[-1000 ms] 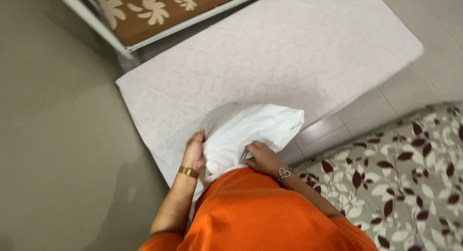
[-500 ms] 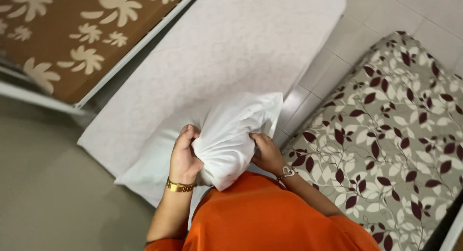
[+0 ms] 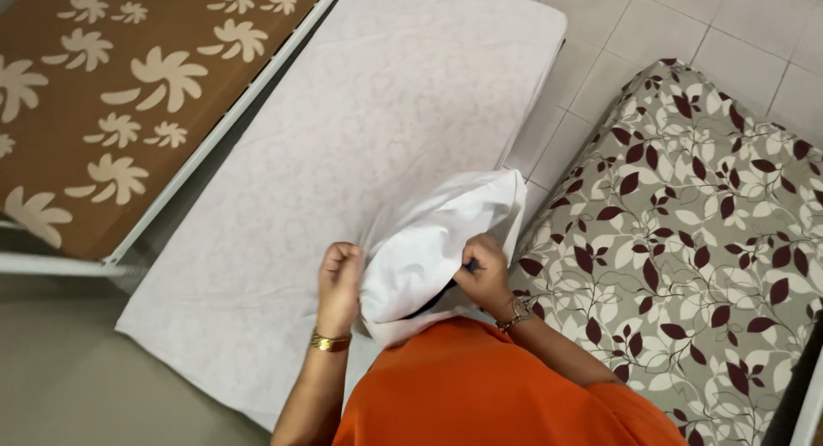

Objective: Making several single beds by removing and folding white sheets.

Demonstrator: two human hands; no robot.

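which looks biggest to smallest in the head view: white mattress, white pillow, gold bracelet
1. white mattress
2. white pillow, though held nearer the camera, so it looks larger than it otherwise would
3. gold bracelet, on the left wrist

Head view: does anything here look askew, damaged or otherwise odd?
Nothing looks damaged or spilled. Two mattresses lie on the tiled floor: a white mattress and a leaf-patterned mattress. Both the left hand and right hand grip a bunched white pillow, with something dark showing at its open end.

White pillow (image 3: 437,240) has lifted off the mattress (image 3: 360,137); right hand (image 3: 483,270) regripped its open end.
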